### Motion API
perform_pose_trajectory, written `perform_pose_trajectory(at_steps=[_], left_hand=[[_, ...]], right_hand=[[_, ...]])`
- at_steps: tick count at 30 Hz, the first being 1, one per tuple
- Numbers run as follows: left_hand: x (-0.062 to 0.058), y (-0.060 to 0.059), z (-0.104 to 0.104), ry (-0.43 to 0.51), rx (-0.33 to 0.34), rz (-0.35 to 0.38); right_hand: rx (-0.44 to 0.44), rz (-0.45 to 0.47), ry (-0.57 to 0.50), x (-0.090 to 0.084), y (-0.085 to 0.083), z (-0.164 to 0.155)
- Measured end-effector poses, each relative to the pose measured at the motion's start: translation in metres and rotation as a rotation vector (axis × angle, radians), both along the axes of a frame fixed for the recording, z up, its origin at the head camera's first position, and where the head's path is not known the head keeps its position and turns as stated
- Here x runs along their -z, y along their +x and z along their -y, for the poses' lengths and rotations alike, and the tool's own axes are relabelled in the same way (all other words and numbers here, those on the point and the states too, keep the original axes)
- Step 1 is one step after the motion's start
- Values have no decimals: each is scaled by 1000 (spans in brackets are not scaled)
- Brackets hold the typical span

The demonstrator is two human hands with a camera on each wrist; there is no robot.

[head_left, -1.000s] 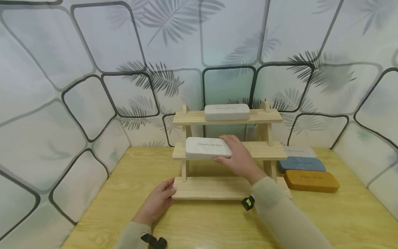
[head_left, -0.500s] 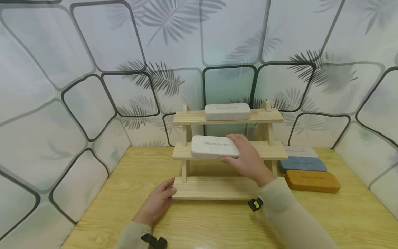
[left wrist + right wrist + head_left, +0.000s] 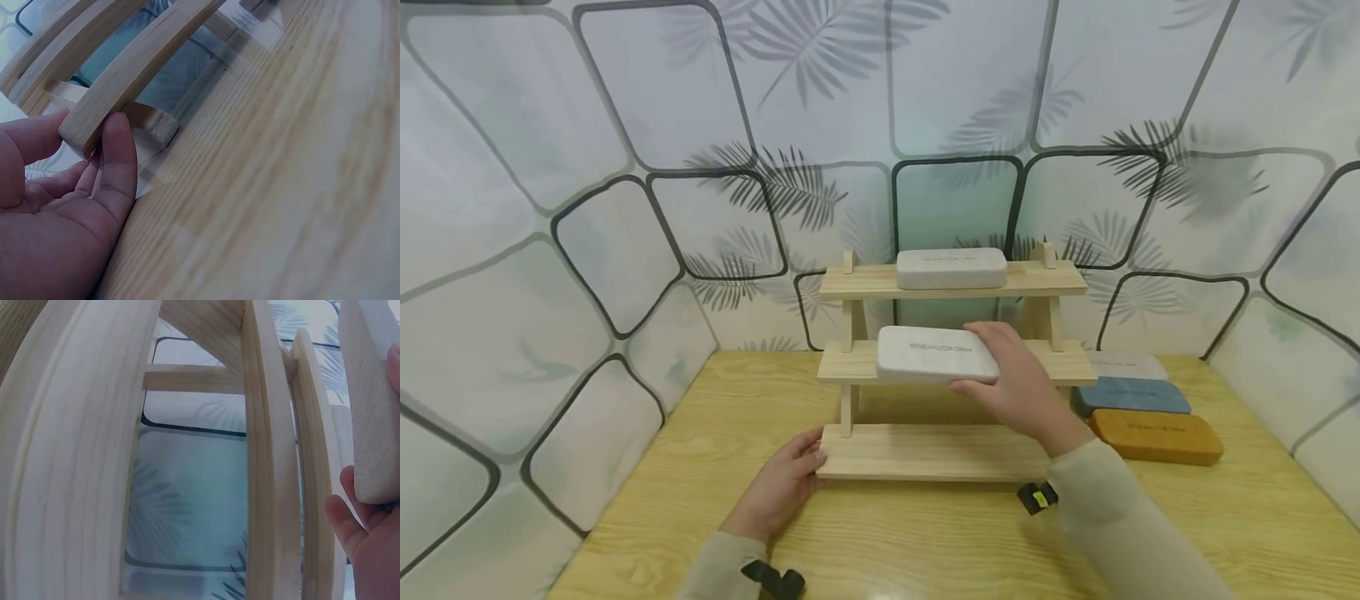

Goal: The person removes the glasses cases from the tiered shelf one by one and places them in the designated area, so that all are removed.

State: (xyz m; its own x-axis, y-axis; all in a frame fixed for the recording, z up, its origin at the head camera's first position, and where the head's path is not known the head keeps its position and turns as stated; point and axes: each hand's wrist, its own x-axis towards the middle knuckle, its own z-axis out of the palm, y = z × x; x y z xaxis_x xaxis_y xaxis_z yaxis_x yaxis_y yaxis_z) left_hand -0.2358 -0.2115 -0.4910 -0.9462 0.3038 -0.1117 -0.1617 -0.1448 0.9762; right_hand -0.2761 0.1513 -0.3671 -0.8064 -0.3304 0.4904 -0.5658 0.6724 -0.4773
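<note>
**Grey case on the mid shelf, rack steadied**

My right fingers (image 3: 981, 385) curl round the right end of the pale grey case (image 3: 936, 354), thumb under, rest over the top, so it stays flat as it sits on the rack's middle shelf (image 3: 1060, 367). Right hand (image 3: 1022, 387) grips it w/ a firm wrap. Left hand (image 3: 786, 483) rests at the front-left corner of the wooden rack (image 3: 925, 454): fingertips (image 3: 119, 134) & thumb press the bottom board's end, fingers near straight, prob. to stop the rack sliding on the counter (image 3: 925, 542).

Top shelf holds another grey case (image 3: 951, 268), centred. Near the counter's right back corner, beside the rack: grey case (image 3: 1123, 364), blue case (image 3: 1131, 396), orange case (image 3: 1153, 436), in a row towards me. Upright posts flank the mid shelf; nothing else blocks it.
</note>
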Motion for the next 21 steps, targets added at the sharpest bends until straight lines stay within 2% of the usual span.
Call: perform_pose_trajectory(at_steps=[8, 15, 21], left_hand=[[-3, 0, 1, -1, 19, -8], [-3, 1, 1, -10, -6, 2], [-2, 1, 0, -11, 0, -2]], right_hand=[[-2, -23, 11, -7, 12, -22], [14, -31, 16, -7, 15, -37], [35, -28, 18, -7, 21, -52]])
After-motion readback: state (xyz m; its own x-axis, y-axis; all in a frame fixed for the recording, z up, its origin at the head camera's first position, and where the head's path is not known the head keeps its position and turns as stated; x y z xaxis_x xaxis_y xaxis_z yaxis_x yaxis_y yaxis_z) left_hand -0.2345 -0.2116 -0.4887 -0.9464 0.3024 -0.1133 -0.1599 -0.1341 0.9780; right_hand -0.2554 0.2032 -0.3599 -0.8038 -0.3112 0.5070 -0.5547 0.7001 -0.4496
